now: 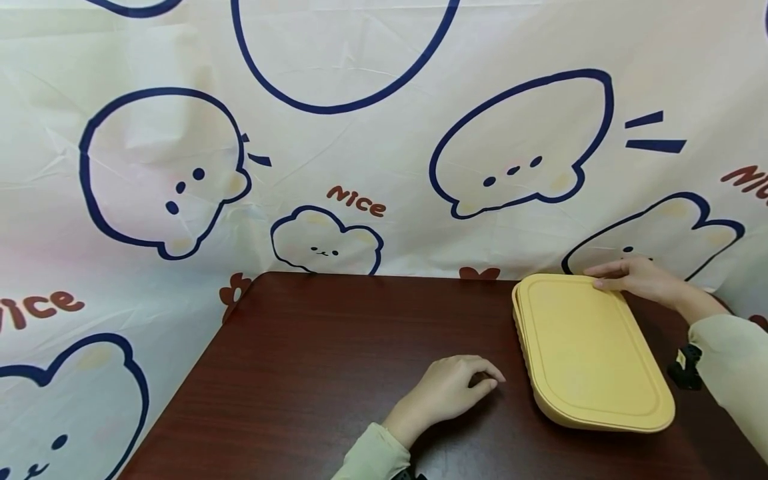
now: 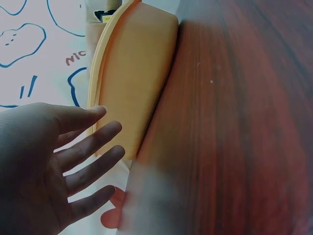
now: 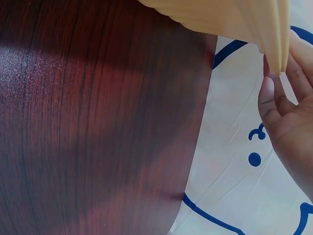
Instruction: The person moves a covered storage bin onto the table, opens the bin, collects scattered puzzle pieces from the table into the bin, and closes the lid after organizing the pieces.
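A yellow lidded box (image 1: 531,373) stands on the right part of the dark wooden table. Its flat yellow lid (image 1: 594,353) sits slightly uneven, with a double edge showing along the left side. At the far right corner my right hand (image 1: 645,283) pinches the lid's rim; in the right wrist view the fingers (image 3: 296,73) lie around that corner. My left hand (image 1: 447,390) is held low over the table, left of the box, holding nothing. Seen from the left wrist, its fingers (image 2: 93,164) are spread and loosely bent, overlapping the box's side (image 2: 134,73).
The brown wood-grain table (image 1: 336,333) extends to the left of the box. Behind and beside it hangs a white cloth (image 1: 360,147) printed with blue-outlined cartoon shapes. A dark wrist device (image 1: 686,367) sits under the right sleeve (image 1: 729,367).
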Available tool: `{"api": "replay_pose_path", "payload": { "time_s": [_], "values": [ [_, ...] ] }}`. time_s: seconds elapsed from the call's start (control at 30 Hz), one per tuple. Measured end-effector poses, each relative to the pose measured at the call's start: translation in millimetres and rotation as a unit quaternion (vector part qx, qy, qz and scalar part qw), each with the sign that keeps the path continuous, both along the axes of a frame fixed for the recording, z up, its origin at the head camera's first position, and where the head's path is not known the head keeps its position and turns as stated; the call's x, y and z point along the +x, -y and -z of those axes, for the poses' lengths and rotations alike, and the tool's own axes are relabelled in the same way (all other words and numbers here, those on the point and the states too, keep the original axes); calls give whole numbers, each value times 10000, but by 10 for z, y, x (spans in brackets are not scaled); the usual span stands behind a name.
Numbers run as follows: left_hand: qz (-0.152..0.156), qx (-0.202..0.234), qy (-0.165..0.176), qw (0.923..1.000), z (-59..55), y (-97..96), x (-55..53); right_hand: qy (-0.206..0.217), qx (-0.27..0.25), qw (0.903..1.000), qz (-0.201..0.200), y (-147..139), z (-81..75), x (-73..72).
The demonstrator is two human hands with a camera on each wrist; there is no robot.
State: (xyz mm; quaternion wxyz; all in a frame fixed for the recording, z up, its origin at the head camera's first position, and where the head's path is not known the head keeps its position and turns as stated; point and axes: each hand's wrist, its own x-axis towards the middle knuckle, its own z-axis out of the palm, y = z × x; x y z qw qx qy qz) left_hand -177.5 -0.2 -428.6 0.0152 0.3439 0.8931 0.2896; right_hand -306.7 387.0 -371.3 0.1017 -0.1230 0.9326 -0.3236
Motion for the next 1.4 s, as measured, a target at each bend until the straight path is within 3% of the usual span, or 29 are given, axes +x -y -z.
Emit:
{"api": "replay_pose_path", "payload": {
  "time_s": [0.47, 0.87, 1.23, 1.4],
  "values": [
    [-466, 168, 61, 9988, -28, -102, 71, -19, -122, 9999, -7, -16, -28, 35],
    [-887, 769, 618, 9912, -61, -164, 68, 1, -5, 9997, 252, -38, -33, 134],
    [-1190, 1228, 799, 9820, -139, -290, -58, -708, -55, 9956, 603, -83, -1, 276],
    [-1295, 1487, 985, 9754, -184, -379, -177, -688, -118, 9954, 658, -93, 12, 332]
  ]
}}
